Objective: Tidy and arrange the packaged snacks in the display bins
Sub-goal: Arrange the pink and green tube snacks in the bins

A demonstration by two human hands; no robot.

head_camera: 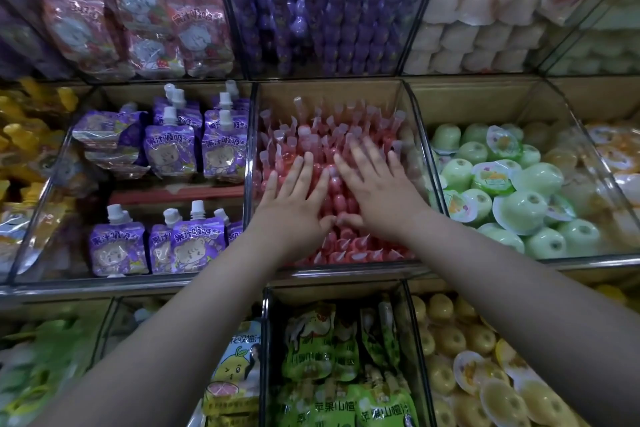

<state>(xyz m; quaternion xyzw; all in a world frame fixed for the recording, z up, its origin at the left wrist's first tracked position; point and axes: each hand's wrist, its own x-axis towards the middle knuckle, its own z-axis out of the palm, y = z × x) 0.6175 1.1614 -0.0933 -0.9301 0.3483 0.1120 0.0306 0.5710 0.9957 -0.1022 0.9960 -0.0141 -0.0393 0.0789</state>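
The one head-worn camera is looking forward and down onto the tiered shelf [69, 286] from close by. It is centring on the pink bin [329, 92], where the left hand [294, 204] and right hand [377, 194] are lying; its wide lens is bowing the outer bins [588, 163] at the edges.

Two entries are recorded. Bare left hand [294, 204]: short, plain nails are seen on the fingers; it is joined to a bare left forearm [194, 315], uncovered as far as the lower edge. Bare right hand [377, 198]: fingertips are rendered blurred; it is joined to a bare right forearm [519, 288], uncovered to the right edge.
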